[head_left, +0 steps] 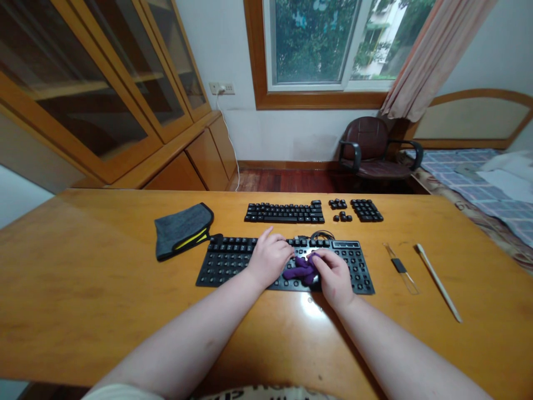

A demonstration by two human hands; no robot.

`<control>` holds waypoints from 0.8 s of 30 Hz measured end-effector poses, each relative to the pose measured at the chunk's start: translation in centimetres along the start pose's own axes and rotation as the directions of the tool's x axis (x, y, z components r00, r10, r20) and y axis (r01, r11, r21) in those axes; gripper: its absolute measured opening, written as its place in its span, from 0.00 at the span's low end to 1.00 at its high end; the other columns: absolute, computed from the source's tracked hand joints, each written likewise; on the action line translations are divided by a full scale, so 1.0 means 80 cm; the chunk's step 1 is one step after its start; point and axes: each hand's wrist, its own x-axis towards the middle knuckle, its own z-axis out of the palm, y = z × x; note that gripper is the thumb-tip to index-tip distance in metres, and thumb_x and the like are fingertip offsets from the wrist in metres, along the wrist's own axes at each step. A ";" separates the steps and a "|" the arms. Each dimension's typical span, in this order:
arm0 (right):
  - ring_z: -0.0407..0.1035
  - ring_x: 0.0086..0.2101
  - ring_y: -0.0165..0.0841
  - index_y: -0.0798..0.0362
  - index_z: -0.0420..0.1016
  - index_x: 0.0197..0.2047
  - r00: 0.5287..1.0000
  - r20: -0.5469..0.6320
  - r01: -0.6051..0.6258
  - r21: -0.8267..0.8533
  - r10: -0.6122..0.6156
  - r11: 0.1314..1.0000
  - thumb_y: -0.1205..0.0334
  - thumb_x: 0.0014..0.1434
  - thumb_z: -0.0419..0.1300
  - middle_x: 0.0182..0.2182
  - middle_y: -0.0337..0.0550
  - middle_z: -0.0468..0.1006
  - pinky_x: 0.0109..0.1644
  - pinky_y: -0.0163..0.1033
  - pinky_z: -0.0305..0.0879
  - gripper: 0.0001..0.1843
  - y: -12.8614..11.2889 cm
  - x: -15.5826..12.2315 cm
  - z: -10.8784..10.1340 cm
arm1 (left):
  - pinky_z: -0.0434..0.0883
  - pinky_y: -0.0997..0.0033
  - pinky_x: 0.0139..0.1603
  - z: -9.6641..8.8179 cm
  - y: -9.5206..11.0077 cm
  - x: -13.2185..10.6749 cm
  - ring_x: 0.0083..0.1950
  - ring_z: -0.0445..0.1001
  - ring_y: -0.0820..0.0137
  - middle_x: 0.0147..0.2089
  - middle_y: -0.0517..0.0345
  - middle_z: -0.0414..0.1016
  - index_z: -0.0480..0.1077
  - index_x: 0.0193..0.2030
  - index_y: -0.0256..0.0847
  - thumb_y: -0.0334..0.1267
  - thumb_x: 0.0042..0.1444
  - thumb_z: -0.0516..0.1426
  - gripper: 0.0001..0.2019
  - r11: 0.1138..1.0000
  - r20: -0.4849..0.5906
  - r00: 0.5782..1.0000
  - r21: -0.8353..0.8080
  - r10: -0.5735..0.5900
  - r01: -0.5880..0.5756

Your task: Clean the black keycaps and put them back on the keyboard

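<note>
A black keyboard base (227, 261) with its keycaps removed lies on the wooden table (83, 289) in front of me. My left hand (270, 256) rests on its middle, fingers curled down against it. My right hand (333, 275) is closed on a purple cloth (298, 270) and presses it onto the keyboard base, just right of the left hand. The removed black keycaps (285, 213) lie laid out in keyboard order behind the base, with smaller groups (366, 210) to their right.
A grey pouch with yellow trim (181, 230) lies left of the keyboard. A wire keycap puller (400, 266) and a thin pale stick (437, 281) lie to the right. Beyond the table stand a brown chair (372, 150), a glass-fronted cabinet (104, 83) and a bed (478, 178).
</note>
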 end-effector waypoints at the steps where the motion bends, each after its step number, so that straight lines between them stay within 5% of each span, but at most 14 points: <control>1: 0.68 0.30 0.32 0.52 0.73 0.26 1.000 -0.002 0.002 -0.003 -0.002 1.000 0.61 0.53 0.57 0.26 0.39 0.75 0.36 0.35 0.64 0.07 0.000 0.000 0.000 | 0.51 0.52 0.61 -0.001 0.004 -0.001 0.42 0.70 0.67 0.32 0.59 0.78 0.75 0.33 0.44 0.38 0.56 0.53 0.08 1.000 0.011 1.000 0.010 -0.004 0.004; 9: 0.69 0.30 0.32 0.52 0.73 0.28 1.000 -0.007 -0.022 0.007 0.022 1.000 0.61 0.53 0.57 0.26 0.40 0.75 0.35 0.36 0.65 0.06 0.001 -0.001 0.001 | 0.34 0.40 0.63 -0.019 0.027 -0.007 0.54 0.65 0.58 0.40 0.52 0.77 0.72 0.44 0.40 0.31 0.52 0.52 0.13 0.996 0.210 0.974 0.030 -0.088 0.084; 14: 0.68 0.30 0.32 0.52 0.73 0.27 1.000 0.011 -0.010 0.001 0.010 1.000 0.62 0.53 0.57 0.26 0.40 0.74 0.36 0.36 0.65 0.07 -0.003 0.000 0.002 | 0.39 0.43 0.63 -0.028 0.020 0.009 0.54 0.65 0.59 0.39 0.53 0.77 0.74 0.41 0.41 0.31 0.49 0.52 0.13 0.995 0.329 0.939 0.033 -0.098 0.092; 19: 0.68 0.29 0.31 0.52 0.73 0.26 1.000 0.016 -0.001 -0.002 0.001 1.000 0.62 0.54 0.57 0.25 0.40 0.74 0.34 0.35 0.64 0.08 -0.007 0.000 0.003 | 0.62 0.60 0.54 -0.023 -0.016 0.068 0.43 0.71 0.64 0.38 0.53 0.77 0.76 0.36 0.42 0.37 0.54 0.50 0.13 0.993 0.379 0.919 -0.017 -0.104 0.119; 24: 0.68 0.28 0.31 0.52 0.73 0.26 1.000 0.028 0.003 0.001 -0.003 1.000 0.61 0.54 0.57 0.25 0.40 0.74 0.33 0.35 0.64 0.08 -0.007 0.000 0.003 | 0.67 0.69 0.44 0.011 -0.052 0.148 0.41 0.73 0.64 0.39 0.53 0.78 0.76 0.36 0.41 0.40 0.53 0.52 0.12 0.934 0.388 0.874 -0.081 -0.293 0.349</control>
